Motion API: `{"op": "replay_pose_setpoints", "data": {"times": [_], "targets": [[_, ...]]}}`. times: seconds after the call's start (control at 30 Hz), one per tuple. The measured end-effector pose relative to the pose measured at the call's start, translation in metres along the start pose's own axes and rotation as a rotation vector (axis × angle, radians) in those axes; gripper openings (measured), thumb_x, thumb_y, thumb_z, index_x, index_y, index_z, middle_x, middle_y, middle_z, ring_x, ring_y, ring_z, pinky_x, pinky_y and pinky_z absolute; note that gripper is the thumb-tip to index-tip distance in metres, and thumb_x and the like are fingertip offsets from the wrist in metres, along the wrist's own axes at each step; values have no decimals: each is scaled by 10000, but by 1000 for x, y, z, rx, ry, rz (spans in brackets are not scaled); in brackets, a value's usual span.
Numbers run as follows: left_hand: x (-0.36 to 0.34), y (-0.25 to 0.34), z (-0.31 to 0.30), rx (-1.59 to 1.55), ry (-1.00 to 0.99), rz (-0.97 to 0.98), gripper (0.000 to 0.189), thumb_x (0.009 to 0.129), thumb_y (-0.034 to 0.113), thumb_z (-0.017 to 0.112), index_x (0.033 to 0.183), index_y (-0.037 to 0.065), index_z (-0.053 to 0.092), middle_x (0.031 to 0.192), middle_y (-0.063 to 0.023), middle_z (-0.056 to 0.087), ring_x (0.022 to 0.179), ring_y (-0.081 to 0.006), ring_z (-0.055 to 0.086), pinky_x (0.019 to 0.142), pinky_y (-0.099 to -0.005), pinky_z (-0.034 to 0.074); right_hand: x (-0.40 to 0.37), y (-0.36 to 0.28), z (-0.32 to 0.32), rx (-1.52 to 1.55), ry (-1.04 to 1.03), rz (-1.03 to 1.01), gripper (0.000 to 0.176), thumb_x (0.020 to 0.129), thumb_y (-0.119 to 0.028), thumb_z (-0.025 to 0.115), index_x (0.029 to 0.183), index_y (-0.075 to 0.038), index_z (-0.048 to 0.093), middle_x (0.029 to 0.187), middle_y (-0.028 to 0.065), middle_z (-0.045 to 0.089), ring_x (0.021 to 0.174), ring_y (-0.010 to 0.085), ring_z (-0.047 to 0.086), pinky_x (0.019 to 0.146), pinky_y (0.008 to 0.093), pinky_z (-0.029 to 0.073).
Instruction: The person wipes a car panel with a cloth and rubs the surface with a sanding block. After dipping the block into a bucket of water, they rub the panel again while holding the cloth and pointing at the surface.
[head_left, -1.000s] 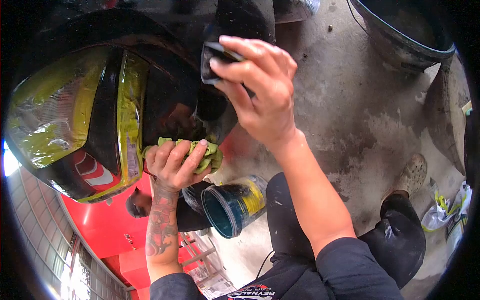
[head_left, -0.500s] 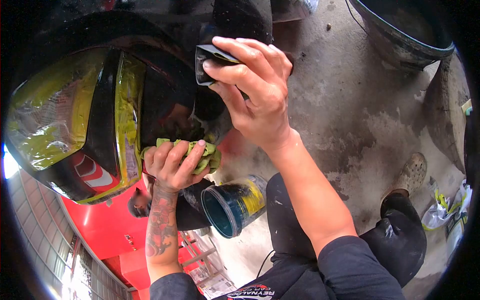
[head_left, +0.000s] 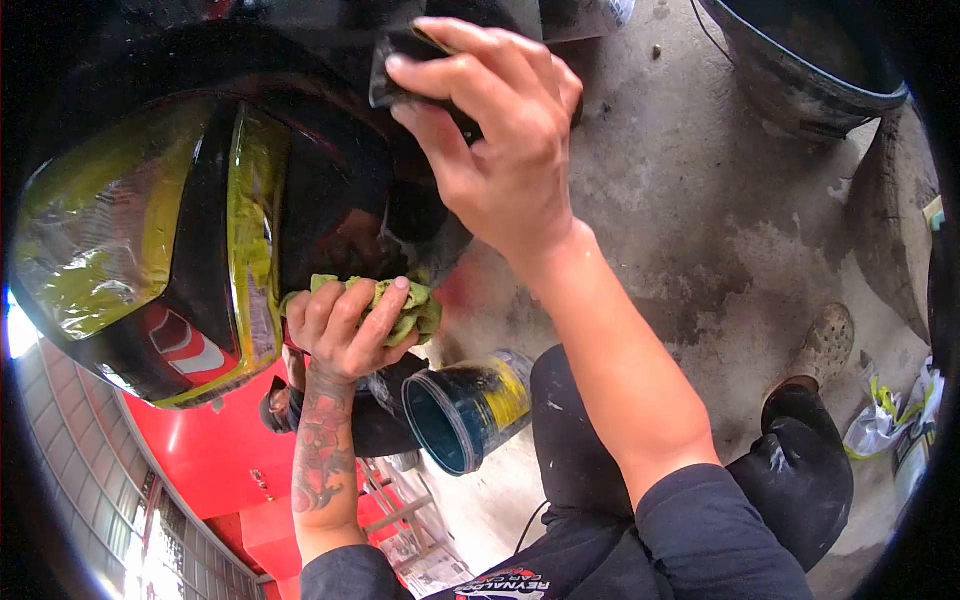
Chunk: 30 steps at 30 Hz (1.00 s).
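Fingers of my left hand (head_left: 345, 325) are wrapped round a crumpled green cloth (head_left: 415, 312), which rests against the black car panel (head_left: 320, 190). Higher up, my right hand (head_left: 505, 130) pinches a dark, thin folded sheet (head_left: 392, 75) between thumb and fingers, close to the dark bodywork. Part of that sheet is hidden by the fingers. To the left, a lamp (head_left: 110, 210) is covered with clear film and yellow tape (head_left: 252, 215).
An open bucket (head_left: 440, 425) with a yellow label lies below the cloth. A large dark tub (head_left: 800, 90) stands at upper right. Another person (head_left: 280, 408) is behind the car. Plastic bags (head_left: 885, 420) lie at right; a ladder (head_left: 405, 515) stands at lower left.
My right hand and the dark sheet have moved up and slightly left along the bodywork. My left hand and the cloth have stayed almost in place.
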<state>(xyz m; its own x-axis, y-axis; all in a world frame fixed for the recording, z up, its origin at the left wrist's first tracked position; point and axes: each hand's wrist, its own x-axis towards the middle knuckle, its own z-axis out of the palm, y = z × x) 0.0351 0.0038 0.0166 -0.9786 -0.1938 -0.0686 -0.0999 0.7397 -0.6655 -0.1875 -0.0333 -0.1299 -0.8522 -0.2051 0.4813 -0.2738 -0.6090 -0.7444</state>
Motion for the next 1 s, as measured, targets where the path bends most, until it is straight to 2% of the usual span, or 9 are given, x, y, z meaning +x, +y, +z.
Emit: {"op": "replay_pose_setpoints", "data": {"times": [0.13, 0.23, 0.43, 0.53, 0.63, 0.73, 0.83, 1.0], "targets": [[7, 1, -1, -7, 29, -21, 393, 865, 520, 780, 1171, 277, 814, 1014, 61, 647, 935, -189, 595, 847, -410, 430, -10, -4, -6, -8, -14, 47, 276, 778, -158, 850, 1037, -214, 776, 1231, -18, 730, 1132, 237, 643, 1020, 453, 358], [1, 0, -2, 4, -6, 4, 533, 742, 509, 840, 1197, 233, 815, 1068, -11, 660, 986, -260, 615, 868, -466, 474, -24, -9, -13, -14, -20, 83, 272, 775, -156, 850, 1033, -208, 780, 1235, -9, 731, 1116, 234, 645, 1011, 448, 358], [-1, 1, 1, -3, 8, -17, 535, 719, 480, 847, 1196, 239, 815, 1066, -10, 659, 991, -261, 614, 872, -472, 474, 18, 3, 15, 15, 68, -1, 278, 738, -164, 856, 998, -219, 774, 1162, -24, 732, 1110, 242, 656, 977, 444, 389], [6, 2, 0, 9, 40, -21, 396, 864, 523, 782, 1166, 271, 816, 1012, 55, 651, 932, -188, 598, 840, -407, 432, 14, -1, 10, 22, 59, 22, 273, 747, -162, 850, 1002, -223, 774, 1160, -29, 731, 1111, 241, 656, 970, 447, 390], [6, 1, 0, 7, 36, -13, 400, 883, 544, 764, 1168, 269, 816, 1014, 54, 650, 932, -189, 599, 837, -403, 436, -13, -6, -10, 10, -27, 75, 270, 768, -153, 849, 1022, -217, 783, 1209, -4, 737, 1108, 233, 654, 983, 431, 373], [-2, 0, 1, 2, 3, -9, 536, 726, 491, 843, 1201, 244, 816, 1058, -7, 662, 995, -258, 620, 868, -464, 475, -24, -10, -14, 12, -23, 103, 279, 761, -158, 857, 1022, -216, 781, 1204, 0, 734, 1105, 237, 654, 983, 432, 378], [5, 2, 0, 6, 35, -21, 406, 893, 555, 752, 1175, 269, 814, 1024, 56, 649, 936, -194, 599, 838, -412, 439, -1, -1, 1, 24, 29, 35, 287, 748, -165, 866, 1015, -217, 773, 1176, -7, 728, 1110, 242, 653, 973, 443, 389], [4, 2, -1, 10, 20, -30, 416, 866, 547, 773, 1174, 270, 814, 1020, 57, 650, 935, -193, 601, 844, -412, 438, 12, -3, 7, 0, 50, 20, 292, 747, -168, 865, 1018, -221, 770, 1163, -18, 725, 1103, 242, 653, 948, 443, 405]]}}
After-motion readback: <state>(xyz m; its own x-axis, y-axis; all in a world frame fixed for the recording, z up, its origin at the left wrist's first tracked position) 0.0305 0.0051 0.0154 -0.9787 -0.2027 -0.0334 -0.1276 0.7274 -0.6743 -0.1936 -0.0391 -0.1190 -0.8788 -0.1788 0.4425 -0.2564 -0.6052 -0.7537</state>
